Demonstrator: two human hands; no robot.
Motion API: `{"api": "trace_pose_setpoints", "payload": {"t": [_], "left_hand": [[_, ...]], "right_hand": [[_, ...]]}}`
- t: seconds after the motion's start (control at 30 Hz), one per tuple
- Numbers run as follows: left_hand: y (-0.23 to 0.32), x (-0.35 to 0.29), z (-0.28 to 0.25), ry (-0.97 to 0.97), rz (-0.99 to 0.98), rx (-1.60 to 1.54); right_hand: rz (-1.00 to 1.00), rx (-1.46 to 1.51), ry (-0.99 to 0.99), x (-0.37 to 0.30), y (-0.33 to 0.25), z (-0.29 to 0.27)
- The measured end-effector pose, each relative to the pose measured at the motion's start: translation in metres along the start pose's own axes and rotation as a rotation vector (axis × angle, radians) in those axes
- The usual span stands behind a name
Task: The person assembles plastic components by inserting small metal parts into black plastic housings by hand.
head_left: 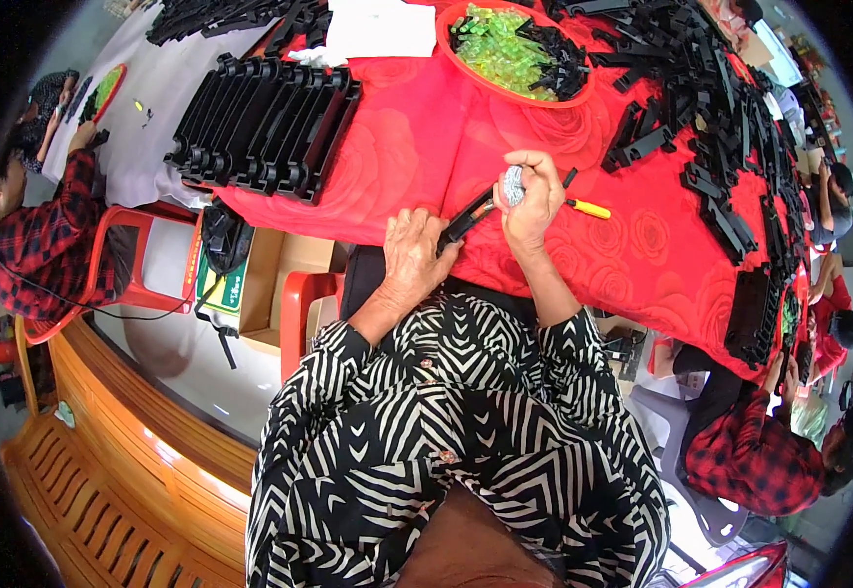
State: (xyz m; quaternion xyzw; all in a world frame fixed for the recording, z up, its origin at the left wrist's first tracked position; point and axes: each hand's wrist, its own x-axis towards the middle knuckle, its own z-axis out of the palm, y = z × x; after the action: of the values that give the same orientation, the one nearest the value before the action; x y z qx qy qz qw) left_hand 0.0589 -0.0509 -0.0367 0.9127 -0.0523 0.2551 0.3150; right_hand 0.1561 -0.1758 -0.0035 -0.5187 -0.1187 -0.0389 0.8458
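Fingers closed, left hand [413, 252] clasps a black part [462, 223], right hand [534, 204] a silvery handle [513, 186], which could slip if tilted

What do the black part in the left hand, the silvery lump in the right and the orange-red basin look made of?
Black part: probably moulded plastic, low sheen, judging by its even colour.
Silvery lump: perhaps foil or tape, given its crinkled grey shine; I can't be sure.
Basin: likely plastic, smooth, with a uniformly coloured rim.
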Motion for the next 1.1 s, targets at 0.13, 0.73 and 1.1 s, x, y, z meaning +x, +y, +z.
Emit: {"api": "trace_pose_setpoints", "payload": {"t": [0.13,0.73,1.1], "left_hand": [[0.002,0.0,-0.002,0.011,0.001,0.021],[-0.005,0.001,0.007,0.03,0.036,0.015],[-0.005,-0.008,0.005,0.053,0.06,0.012]], "right_hand": [[0.02,-0.079,-0.001,-0.005,0.007,0.002],[-0.035,-0.268,-0.013,-0.005,0.014,0.005],[-0.019,0.112,0.115,0.006,0.006,-0.002]]}}
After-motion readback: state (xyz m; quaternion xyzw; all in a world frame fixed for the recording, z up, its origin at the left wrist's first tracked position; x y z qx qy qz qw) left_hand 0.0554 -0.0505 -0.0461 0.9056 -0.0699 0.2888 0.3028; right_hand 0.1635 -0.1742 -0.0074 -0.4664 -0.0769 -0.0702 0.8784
